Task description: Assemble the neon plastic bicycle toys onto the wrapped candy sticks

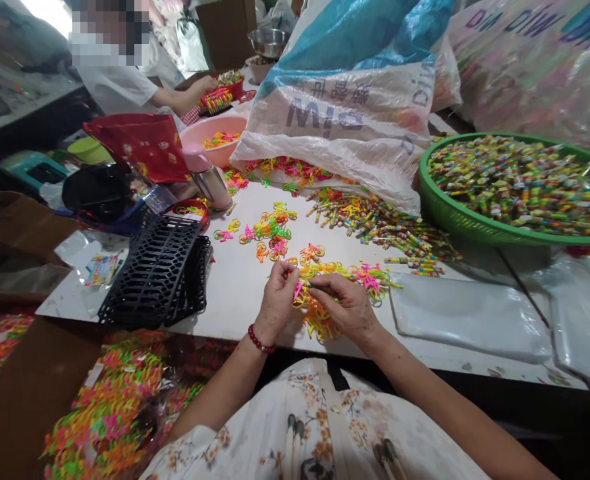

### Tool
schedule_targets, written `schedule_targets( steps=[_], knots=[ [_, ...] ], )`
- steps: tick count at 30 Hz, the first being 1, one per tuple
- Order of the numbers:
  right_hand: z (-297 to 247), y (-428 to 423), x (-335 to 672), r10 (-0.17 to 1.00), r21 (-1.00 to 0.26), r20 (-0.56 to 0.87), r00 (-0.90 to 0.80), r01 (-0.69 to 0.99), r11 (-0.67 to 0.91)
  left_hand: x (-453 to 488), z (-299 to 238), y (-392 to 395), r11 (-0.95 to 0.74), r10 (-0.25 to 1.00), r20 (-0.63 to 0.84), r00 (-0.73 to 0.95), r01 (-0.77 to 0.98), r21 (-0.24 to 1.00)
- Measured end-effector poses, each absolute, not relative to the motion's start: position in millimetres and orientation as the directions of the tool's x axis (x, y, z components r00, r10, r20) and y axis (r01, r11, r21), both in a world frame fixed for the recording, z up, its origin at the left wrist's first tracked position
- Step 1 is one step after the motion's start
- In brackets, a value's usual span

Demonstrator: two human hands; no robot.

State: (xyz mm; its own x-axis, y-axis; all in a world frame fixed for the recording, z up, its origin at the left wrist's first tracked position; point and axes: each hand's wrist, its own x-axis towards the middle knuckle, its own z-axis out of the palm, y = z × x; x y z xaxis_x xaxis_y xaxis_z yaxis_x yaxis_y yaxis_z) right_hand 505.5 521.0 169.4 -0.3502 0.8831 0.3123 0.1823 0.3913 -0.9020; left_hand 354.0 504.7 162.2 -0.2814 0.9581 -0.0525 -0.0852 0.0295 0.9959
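Note:
Over the near edge of the white table my left hand (279, 297), wearing a red bead bracelet, is closed in a pinch at a small pink plastic toy piece (299, 292). My right hand (347, 307) faces it, thumb and fingers pressed together; what they grip is too small to make out. Beneath and around both hands lies a pile of bright plastic toy pieces (321, 325) in yellow, orange and pink, some with rings like small wheels. More such pieces (275, 227) are scattered beyond my left hand. Thin wrapped candy sticks (399, 233) are heaped behind my right hand.
Black lattice trays (157, 263) are stacked left, near a pink-topped flask (209, 177). Flat clear plastic bags (465, 317) lie right, below a green basket (427, 177) of candy sticks. A large woven sack (335, 100) stands behind. Another person (119, 87) works at the far left.

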Motion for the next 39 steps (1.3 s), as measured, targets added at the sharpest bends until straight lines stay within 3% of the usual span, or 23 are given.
schedule_targets(
  steps=[4,10,14,18,23,26,30,33,37,39],
  knots=[
    [169.5,515.9,503.6,0.899,-0.936,0.252,-0.359,0.145,0.32,359.1,163.2,501.4,0.021,0.94,-0.034,-0.339,-0.043,0.999],
    [175.5,505.9,506.1,0.815,-0.829,0.364,-0.452,0.242,0.504,363.4,163.1,495.6,0.038,0.958,-0.021,-0.287,0.054,0.998],
    [174.4,514.2,528.1,0.807,-0.745,0.41,-0.425,0.354,0.566,343.5,158.2,510.0,0.083,0.958,-0.003,-0.286,0.268,0.96],
    [162.5,529.3,562.5,0.778,-0.555,0.494,-0.389,0.547,0.626,299.6,144.9,540.1,0.238,0.867,0.102,-0.488,0.585,0.776],
    [151.9,535.8,580.2,0.74,-0.403,0.523,-0.423,0.642,0.652,266.0,118.0,568.6,0.309,0.901,0.161,-0.403,0.855,0.417],
    [154.4,535.9,577.9,0.738,-0.409,0.505,-0.447,0.63,0.661,259.1,108.3,571.0,0.377,0.881,0.146,-0.449,0.856,0.353],
    [157.6,548.0,581.4,0.741,-0.408,0.475,-0.474,0.628,0.663,242.3,111.8,565.8,0.508,0.792,0.167,-0.588,0.785,0.355],
    [155.8,574.9,590.4,0.73,-0.346,0.472,-0.495,0.658,0.669,229.7,121.2,566.3,0.56,0.731,0.218,-0.646,0.751,0.349],
    [148.8,630.9,596.5,0.735,-0.166,0.42,-0.532,0.752,0.638,227.8,129.8,581.7,0.391,0.792,0.366,-0.489,0.866,0.313],
    [144.0,658.1,594.5,0.785,-0.056,0.351,-0.51,0.826,0.561,230.9,130.5,594.1,0.267,0.851,0.324,-0.414,0.871,0.412]
  ],
)
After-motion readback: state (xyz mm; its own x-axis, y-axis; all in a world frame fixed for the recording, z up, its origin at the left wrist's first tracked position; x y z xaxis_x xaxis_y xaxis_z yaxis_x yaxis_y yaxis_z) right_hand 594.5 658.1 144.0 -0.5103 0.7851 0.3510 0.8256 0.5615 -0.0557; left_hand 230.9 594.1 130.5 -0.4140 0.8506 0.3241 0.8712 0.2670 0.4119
